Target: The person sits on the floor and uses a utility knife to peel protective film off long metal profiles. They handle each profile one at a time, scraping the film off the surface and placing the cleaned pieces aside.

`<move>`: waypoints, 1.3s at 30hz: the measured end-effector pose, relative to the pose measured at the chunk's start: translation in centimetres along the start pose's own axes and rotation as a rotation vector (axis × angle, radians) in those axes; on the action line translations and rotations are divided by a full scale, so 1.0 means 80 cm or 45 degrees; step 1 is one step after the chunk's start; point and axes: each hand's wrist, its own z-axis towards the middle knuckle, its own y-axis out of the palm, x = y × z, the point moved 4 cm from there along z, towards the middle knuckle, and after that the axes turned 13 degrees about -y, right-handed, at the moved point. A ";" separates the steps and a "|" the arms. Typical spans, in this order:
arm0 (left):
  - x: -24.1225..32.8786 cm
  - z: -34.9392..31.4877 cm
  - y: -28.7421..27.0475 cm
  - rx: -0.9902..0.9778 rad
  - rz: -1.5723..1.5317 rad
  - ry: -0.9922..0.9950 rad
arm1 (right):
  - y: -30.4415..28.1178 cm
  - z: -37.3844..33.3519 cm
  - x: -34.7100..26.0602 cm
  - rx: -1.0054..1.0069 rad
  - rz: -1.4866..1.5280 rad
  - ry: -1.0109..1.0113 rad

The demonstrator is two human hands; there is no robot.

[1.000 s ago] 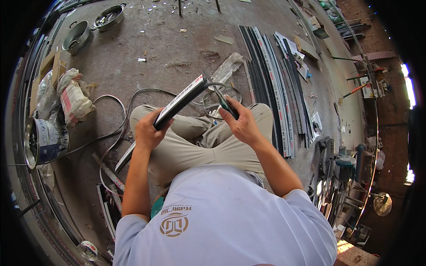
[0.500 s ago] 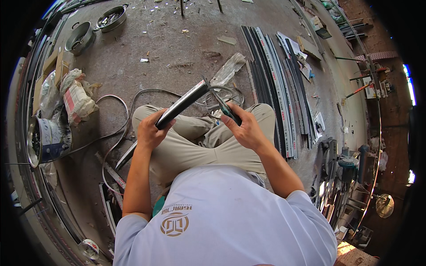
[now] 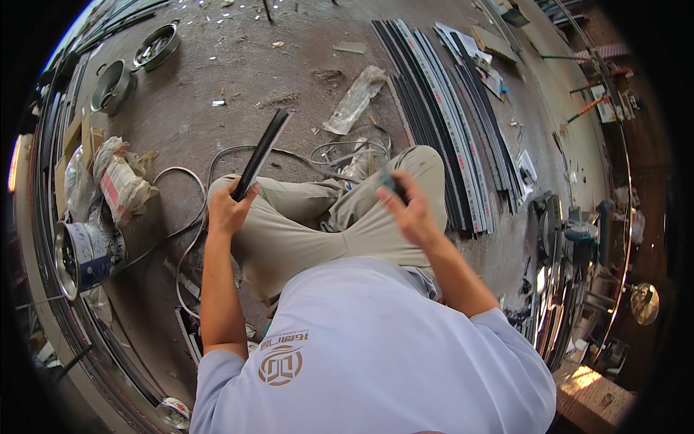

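Observation:
My left hand is closed round the lower end of a short black profile strip with a pale side. The strip tilts up and away above my left knee, its far end free. Over my right thigh, my right hand is closed on a plier-like hand tool with dark green handles. Motion blurs this hand and tool, and its jaws cannot be made out now. A wide gap separates the tool from the strip. My crossed legs in beige trousers lie beneath both hands.
Long black and pale profiles lie to the right. Cables and a clear plastic wrapper lie ahead. Two metal pans stand far left, with a tipped metal bucket and wrapped bundle nearer. Tools crowd the right.
The tool, near the strip's far end before, has moved away with my right hand. My left hand has swung the strip left and more upright. My view has also shifted somewhat.

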 end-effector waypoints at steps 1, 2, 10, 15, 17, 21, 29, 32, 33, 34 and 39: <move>0.006 -0.008 0.000 0.010 0.057 0.004 | -0.027 0.002 0.018 0.145 -0.011 -0.020; 0.010 -0.012 0.003 0.025 0.088 0.013 | -0.061 -0.001 0.042 0.261 -0.116 -0.023; 0.021 -0.012 0.022 0.035 0.134 0.039 | -0.248 -0.205 0.374 0.783 -0.513 0.577; 0.018 -0.013 0.018 0.032 0.108 -0.021 | -0.204 -0.343 0.493 0.527 -0.526 1.127; 0.022 -0.018 0.015 0.014 0.124 -0.056 | -0.196 -0.344 0.502 0.530 -0.801 0.994; 0.026 -0.027 0.014 -0.027 0.266 -0.071 | -0.224 -0.272 0.484 0.578 -0.882 0.642; 0.035 -0.050 0.032 -0.048 0.308 0.240 | -0.184 0.070 0.213 0.494 -0.784 -0.342; 0.030 -0.067 0.026 0.033 0.366 0.329 | -0.068 0.134 0.194 -0.100 -0.640 -0.561; 0.035 -0.068 0.024 0.069 0.361 0.384 | -0.026 0.138 0.222 -0.295 -0.661 -0.685; 0.038 -0.068 0.023 0.061 0.407 0.366 | 0.013 0.132 0.253 -0.501 -0.671 -0.651; 0.012 -0.066 0.017 -0.005 0.323 0.419 | 0.113 0.086 0.361 -1.266 -0.963 -0.173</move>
